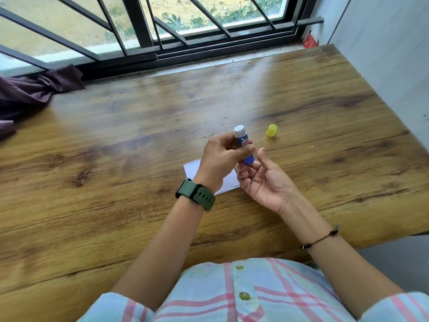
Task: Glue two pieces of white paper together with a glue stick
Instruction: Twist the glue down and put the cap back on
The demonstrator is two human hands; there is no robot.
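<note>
A blue glue stick [243, 141] with a white uncapped tip stands nearly upright above the table, gripped around its middle by my left hand [220, 159]. My right hand [264, 180] is palm up just right of it, fingertips touching the stick's blue base. Its yellow cap [271, 130] stands on the wooden table [139, 135] a little to the right of the stick. White paper [228, 180] lies flat under both hands, mostly hidden by them; I cannot tell how many sheets there are.
A dark purple cloth [34, 94] lies bunched at the table's far left by the barred window [162, 31]. A white wall [383, 54] borders the table on the right. A red object [310, 40] sits in the far right corner of the sill.
</note>
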